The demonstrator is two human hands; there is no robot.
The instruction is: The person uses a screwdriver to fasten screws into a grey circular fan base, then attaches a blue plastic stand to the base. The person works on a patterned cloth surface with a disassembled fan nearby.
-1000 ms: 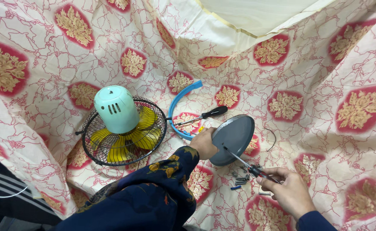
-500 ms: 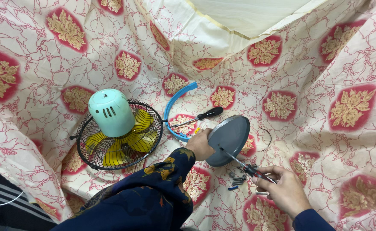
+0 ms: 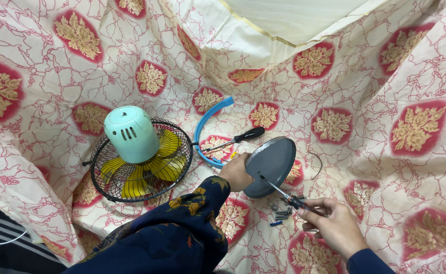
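The left hand is curling closed in a grip while the right hand is pinching, fingers bent.

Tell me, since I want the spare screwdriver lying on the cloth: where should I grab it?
Take the spare screwdriver by its black handle, the thick end pointing up-right and lying free on the cloth. Come from above on that side; the thin shaft runs down-left across the blue curved strip, so a grip there is poorer.

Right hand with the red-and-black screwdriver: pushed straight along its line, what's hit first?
The right hand aims its red-and-black screwdriver up-left; the tip already looks to touch the round grey disc-shaped base gripped by the left hand, though depth is uncertain.
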